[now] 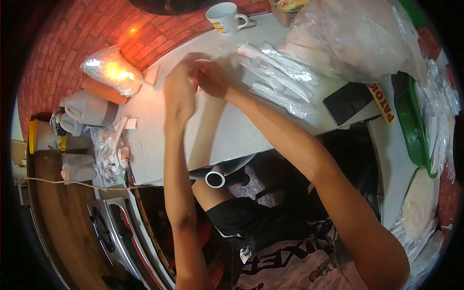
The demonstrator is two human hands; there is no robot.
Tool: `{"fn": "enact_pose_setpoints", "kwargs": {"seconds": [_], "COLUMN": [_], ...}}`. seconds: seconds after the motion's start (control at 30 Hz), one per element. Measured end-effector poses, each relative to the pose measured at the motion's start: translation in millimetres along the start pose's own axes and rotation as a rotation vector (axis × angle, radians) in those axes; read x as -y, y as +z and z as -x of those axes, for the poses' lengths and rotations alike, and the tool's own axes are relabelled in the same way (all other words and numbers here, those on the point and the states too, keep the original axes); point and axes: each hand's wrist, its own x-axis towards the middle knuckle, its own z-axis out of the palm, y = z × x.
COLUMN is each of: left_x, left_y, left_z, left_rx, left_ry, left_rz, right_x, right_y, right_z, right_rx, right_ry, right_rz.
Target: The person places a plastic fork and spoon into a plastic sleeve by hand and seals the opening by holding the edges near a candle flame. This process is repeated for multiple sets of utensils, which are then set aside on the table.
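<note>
Over the white table (150, 121), both of my arms reach forward and my hands meet near its far side. My left hand (180, 84) is blurred by motion, and its fingers are smeared. Beside it, my right hand (211, 79) has its fingers bent inward, touching or nearly touching the left. What lies between them, if anything, is too blurred to make out. Just right of my hands are clear plastic packs (280, 72) with long white pieces inside. A white mug (225, 20) stands beyond them.
A lit, foil-like wrapped bundle (113, 70) and jugs (89, 108) stand at the left. A large plastic bag (353, 38), a dark phone or tablet (349, 102) and a green tray (414, 128) are at the right. A stove (113, 227) sits lower left.
</note>
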Motion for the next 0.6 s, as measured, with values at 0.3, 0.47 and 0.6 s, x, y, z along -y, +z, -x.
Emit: {"fn": "enact_pose_setpoints", "kwargs": {"seconds": [0.3, 0.47, 0.6], "left_x": [-33.9, -14.6, -12.9], "left_y": [76.9, 83.8, 81.4], "left_z": [-32.5, -33.0, -32.7], "left_rx": [0.399, 0.376, 0.362], "left_ry": [0.060, 0.310, 0.210], "left_rz": [-0.412, -0.626, -0.626], "right_x": [-22.1, -1.0, 29.8], "right_y": [-18.5, -0.4, -10.0], "right_z": [1.5, 14.3, 8.8], "right_rx": [0.331, -0.214, 0.017], "right_ry": [0.035, -0.005, 0.228], "right_rz": [0.726, 0.982, 1.076]}}
